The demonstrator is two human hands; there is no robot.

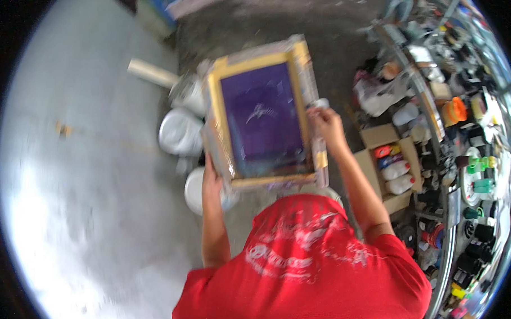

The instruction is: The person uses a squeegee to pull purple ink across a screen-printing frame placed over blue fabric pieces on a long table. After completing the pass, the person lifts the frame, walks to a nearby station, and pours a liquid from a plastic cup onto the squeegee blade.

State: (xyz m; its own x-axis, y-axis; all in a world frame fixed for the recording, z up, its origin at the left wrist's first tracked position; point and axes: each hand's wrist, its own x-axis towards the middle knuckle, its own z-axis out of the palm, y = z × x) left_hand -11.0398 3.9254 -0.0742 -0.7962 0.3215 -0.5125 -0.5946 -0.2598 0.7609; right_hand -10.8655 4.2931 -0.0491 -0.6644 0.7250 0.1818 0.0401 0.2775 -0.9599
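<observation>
A screen-printing frame (263,117) is held up in front of me, slightly tilted. Its mesh is purple with a small pale figure in the middle, inside a yellowish border with clear tape around the outer edges. My left hand (211,181) is closed around its lower left side, with most of the fingers hidden behind it. At the right side my right hand (328,126) is closed against the frame's edge. A small white thing (320,103) shows by the right fingertips, too blurred to name.
White buckets (180,132) stand to the left of the frame, beside a large grey surface (93,182). On the right, an open cardboard box (378,135) holds several bottles. Past it, a crowded shelf (446,209) carries jars, cups and tools. A plastic bag (380,96) lies near the box.
</observation>
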